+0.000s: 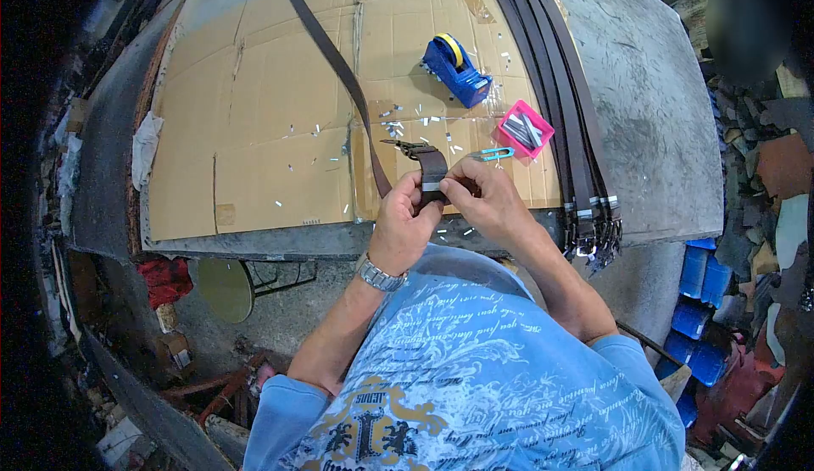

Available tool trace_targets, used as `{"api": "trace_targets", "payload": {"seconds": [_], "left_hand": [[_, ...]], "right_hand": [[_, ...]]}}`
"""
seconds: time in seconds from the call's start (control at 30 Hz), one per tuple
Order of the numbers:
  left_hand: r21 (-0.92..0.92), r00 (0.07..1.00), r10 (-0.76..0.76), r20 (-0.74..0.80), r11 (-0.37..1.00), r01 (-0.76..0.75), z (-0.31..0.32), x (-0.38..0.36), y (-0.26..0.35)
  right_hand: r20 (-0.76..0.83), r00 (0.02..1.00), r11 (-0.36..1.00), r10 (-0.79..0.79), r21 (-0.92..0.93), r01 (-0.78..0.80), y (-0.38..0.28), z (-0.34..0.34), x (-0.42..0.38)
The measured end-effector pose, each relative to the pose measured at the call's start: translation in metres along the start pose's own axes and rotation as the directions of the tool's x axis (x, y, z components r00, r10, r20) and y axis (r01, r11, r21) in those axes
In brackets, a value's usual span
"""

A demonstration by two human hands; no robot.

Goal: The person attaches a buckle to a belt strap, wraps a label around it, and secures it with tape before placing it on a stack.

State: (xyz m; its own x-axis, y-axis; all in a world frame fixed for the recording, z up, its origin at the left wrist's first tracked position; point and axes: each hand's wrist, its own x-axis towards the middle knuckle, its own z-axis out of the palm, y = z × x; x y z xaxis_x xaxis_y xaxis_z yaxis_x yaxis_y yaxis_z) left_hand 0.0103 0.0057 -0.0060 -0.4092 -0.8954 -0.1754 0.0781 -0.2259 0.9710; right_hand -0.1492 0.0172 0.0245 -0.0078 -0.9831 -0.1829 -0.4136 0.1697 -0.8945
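Note:
A dark brown belt (341,66) trails from my hands across the cardboard, its buckle (413,150) at the looped end. My left hand (400,223) is closed on the belt just below the buckle. Across the loop lies a small pale strip (432,186). My right hand (487,200) pinches at this strip, thumb and forefinger against the belt. A light-blue tool (494,155), like thread snips, sticks out by my right hand's knuckles; whether the hand holds it cannot be made out.
A blue tape dispenser (462,72) with yellow core and a pink box (527,129) of pale strips stand on the cardboard sheet (280,89). Small white scraps are scattered about. Several brown belts (555,72) hang over the table edge at right, buckles (589,234) down.

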Motion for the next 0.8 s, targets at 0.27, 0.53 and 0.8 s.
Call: {"api": "trace_targets", "payload": {"seconds": [0.27,0.53,0.8], "left_hand": [[-0.051,1.000,-0.006,0.018,0.999,0.007,0.001,0.000,-0.002],[-0.101,0.999,0.003,-0.033,0.995,-0.006,0.000,0.001,-0.011],[0.070,0.992,0.070,-0.106,0.996,-0.063,0.002,-0.002,-0.004]], "right_hand": [[-0.037,0.999,0.999,0.008,-0.033,-0.009,-0.002,0.003,-0.002],[-0.076,0.996,0.997,-0.053,-0.063,0.048,-0.001,0.005,-0.003],[-0.032,0.999,0.998,-0.007,-0.058,0.006,-0.008,-0.001,-0.008]]}}
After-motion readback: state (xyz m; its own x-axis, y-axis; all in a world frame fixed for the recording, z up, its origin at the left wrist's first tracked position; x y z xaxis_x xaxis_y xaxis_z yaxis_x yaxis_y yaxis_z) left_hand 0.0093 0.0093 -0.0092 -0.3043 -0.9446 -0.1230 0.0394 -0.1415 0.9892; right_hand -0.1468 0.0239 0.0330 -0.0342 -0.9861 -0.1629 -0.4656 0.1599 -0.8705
